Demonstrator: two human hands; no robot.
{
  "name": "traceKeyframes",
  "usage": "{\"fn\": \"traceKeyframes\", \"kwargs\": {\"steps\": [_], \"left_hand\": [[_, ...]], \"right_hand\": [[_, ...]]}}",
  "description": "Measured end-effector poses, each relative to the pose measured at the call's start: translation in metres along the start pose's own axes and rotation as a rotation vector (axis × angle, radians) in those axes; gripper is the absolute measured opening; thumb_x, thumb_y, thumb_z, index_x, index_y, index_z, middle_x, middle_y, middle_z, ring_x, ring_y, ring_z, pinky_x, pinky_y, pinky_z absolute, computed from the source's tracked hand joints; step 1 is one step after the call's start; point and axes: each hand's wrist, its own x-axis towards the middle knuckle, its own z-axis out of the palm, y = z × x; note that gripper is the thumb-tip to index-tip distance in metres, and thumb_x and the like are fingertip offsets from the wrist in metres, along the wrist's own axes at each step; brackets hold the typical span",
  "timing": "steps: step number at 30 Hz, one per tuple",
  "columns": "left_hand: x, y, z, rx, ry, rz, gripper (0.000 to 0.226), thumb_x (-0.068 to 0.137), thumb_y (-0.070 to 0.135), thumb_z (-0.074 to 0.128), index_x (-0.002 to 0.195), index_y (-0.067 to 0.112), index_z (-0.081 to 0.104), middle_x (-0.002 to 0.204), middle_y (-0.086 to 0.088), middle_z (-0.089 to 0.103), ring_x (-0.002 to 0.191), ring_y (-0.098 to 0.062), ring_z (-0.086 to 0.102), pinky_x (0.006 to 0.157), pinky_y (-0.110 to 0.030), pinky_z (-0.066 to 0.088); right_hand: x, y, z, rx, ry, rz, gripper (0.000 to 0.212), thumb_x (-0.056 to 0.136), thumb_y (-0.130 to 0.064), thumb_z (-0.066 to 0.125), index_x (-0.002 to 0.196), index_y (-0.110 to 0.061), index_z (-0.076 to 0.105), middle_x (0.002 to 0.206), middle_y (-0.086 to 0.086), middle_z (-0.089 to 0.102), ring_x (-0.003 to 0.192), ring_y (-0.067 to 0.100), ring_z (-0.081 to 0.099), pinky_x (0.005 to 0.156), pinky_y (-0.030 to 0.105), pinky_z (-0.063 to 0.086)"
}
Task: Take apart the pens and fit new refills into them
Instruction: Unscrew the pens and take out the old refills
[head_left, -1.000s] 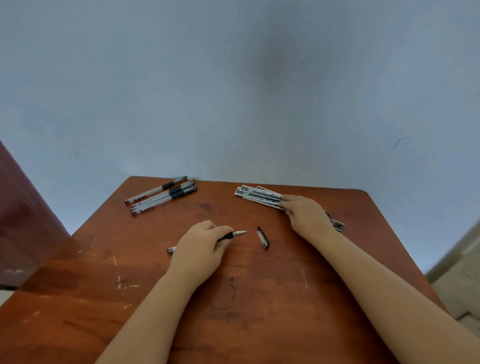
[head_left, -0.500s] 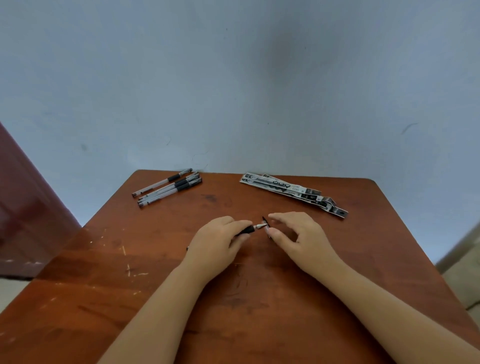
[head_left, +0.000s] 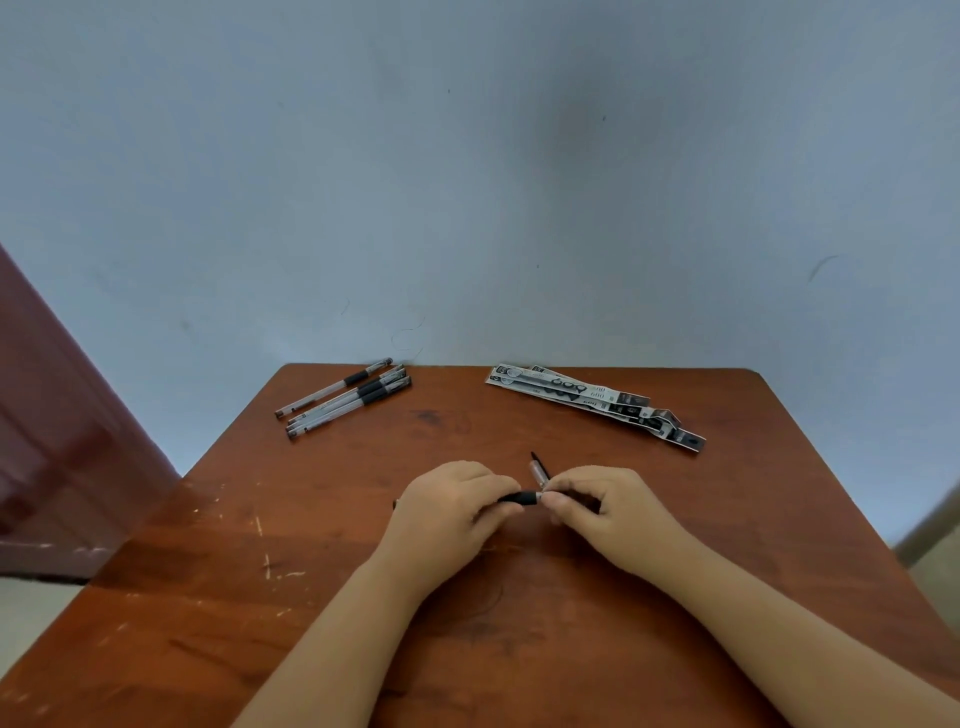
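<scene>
My left hand grips a pen by its black grip section, just above the middle of the wooden table. My right hand pinches the pen's tip end with thumb and forefinger, hiding the tip. The pen's cap lies on the table right behind my right fingertips. Several more pens lie in a bundle at the far left. Packets of refills lie at the far right.
The table's far edge meets a pale blue wall. A dark red door or cabinet stands to the left of the table. Scratches mark the table's left part.
My right hand left the refill packets, came back to the middle and took hold of the pen's tip. The left hand kept its grip on the pen.
</scene>
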Motion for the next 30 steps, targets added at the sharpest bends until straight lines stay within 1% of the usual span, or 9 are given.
{"fn": "traceKeyframes", "kwargs": {"steps": [4,8,12,15,18,20,22,27,30], "left_hand": [[0.001,-0.001,0.001,-0.026,0.008,0.013,0.030,0.078,0.033,0.050,0.082,0.012,0.071,0.068,0.001,0.066,0.072,-0.009,0.050,0.063,-0.022,0.043],[-0.001,-0.003,0.000,-0.085,-0.020,0.001,0.033,0.081,0.033,0.048,0.086,0.011,0.072,0.065,-0.001,0.065,0.070,-0.009,0.051,0.060,-0.022,0.042],[-0.001,-0.005,0.001,-0.026,0.020,0.003,0.033,0.079,0.035,0.047,0.085,0.015,0.072,0.068,0.003,0.068,0.063,-0.005,0.056,0.061,-0.019,0.044],[-0.001,-0.009,-0.001,-0.075,0.091,-0.093,0.037,0.079,0.040,0.046,0.089,0.016,0.072,0.072,0.002,0.068,0.074,-0.009,0.054,0.065,-0.019,0.041],[0.001,-0.013,-0.006,-0.050,0.142,-0.199,0.024,0.087,0.031,0.054,0.102,0.019,0.069,0.087,0.000,0.068,0.081,-0.010,0.057,0.070,-0.019,0.040],[0.000,-0.016,-0.006,-0.041,0.167,-0.245,0.022,0.089,0.026,0.056,0.107,0.020,0.066,0.091,0.002,0.066,0.081,-0.010,0.053,0.069,-0.016,0.037],[-0.001,-0.019,-0.004,-0.029,0.190,-0.281,0.023,0.089,0.026,0.055,0.109,0.021,0.065,0.090,0.003,0.064,0.077,-0.005,0.047,0.062,-0.010,0.031],[0.000,-0.024,-0.005,-0.033,0.196,-0.363,0.024,0.089,0.026,0.055,0.111,0.020,0.064,0.101,0.002,0.066,0.092,-0.010,0.055,0.078,-0.017,0.038],[-0.001,-0.024,-0.005,-0.036,0.180,-0.386,0.024,0.089,0.026,0.055,0.111,0.021,0.064,0.102,0.003,0.065,0.093,-0.010,0.055,0.079,-0.017,0.038]], "right_hand": [[-0.002,0.001,-0.002,0.039,0.027,0.004,0.013,0.081,-0.018,0.061,0.078,-0.011,0.070,0.061,-0.021,0.057,0.069,-0.004,0.056,0.062,0.007,0.041],[-0.002,0.003,-0.002,0.098,0.017,0.017,0.010,0.078,-0.006,0.065,0.084,-0.011,0.070,0.074,-0.019,0.061,0.076,-0.006,0.057,0.068,0.007,0.044],[-0.001,0.004,-0.001,0.065,-0.033,0.078,0.020,0.077,-0.016,0.068,0.096,-0.021,0.067,0.084,-0.024,0.057,0.081,-0.011,0.055,0.073,0.003,0.040],[-0.002,0.002,0.000,0.025,0.035,0.069,0.031,0.079,-0.027,0.064,0.107,-0.034,0.054,0.090,-0.024,0.055,0.084,-0.004,0.054,0.073,0.008,0.040],[0.005,0.001,0.003,-0.084,0.191,0.092,0.027,0.083,-0.028,0.056,0.109,-0.023,0.057,0.087,-0.012,0.057,0.083,0.005,0.054,0.072,0.012,0.040],[0.013,0.007,0.009,-0.228,0.150,0.080,0.030,0.080,-0.029,0.059,0.107,-0.014,0.062,0.088,-0.002,0.057,0.086,0.014,0.052,0.072,0.020,0.037],[0.023,0.012,0.015,-0.315,0.097,0.077,0.024,0.082,-0.021,0.060,0.104,-0.012,0.065,0.092,0.005,0.060,0.089,0.019,0.053,0.071,0.020,0.032],[0.060,0.021,0.024,-0.369,0.142,0.183,0.022,0.087,-0.022,0.054,0.105,-0.014,0.063,0.097,0.008,0.059,0.093,0.019,0.050,0.067,0.023,0.027],[0.071,0.024,0.030,-0.368,0.192,0.179,0.024,0.087,-0.028,0.052,0.102,-0.013,0.064,0.096,0.008,0.062,0.096,0.023,0.052,0.072,0.027,0.032]]}}
